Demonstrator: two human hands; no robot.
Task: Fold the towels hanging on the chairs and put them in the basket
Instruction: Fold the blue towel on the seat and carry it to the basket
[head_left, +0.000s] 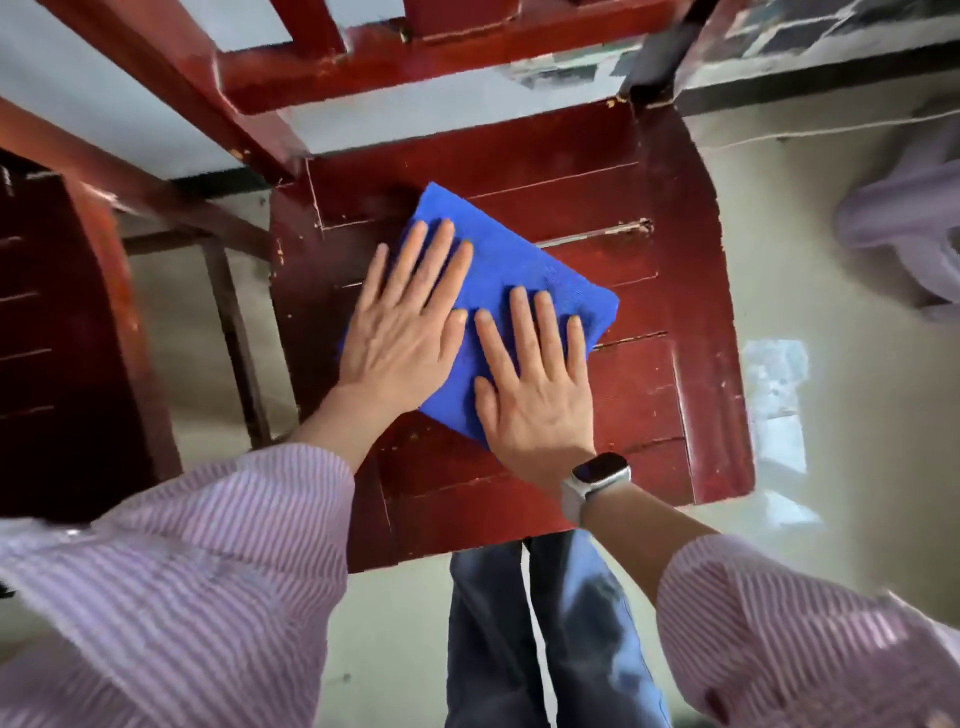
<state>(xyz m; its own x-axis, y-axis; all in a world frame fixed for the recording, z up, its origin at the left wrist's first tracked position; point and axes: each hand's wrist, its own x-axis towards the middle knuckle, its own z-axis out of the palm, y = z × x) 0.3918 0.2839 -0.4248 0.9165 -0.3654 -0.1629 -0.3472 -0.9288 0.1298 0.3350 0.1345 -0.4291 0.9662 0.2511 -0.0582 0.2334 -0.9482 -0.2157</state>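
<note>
Worn red chair seat (597, 208), blue towel (509, 265) pressed flat under left hand (400, 332) and right hand (540, 384), fingers spread; fold likely to spring open once lifted.

Both hands cover much of the towel (498, 249), the chair (675, 260) back is cut off at the top edge, and the lilac cloth (914, 218) at right is blurred.
</note>
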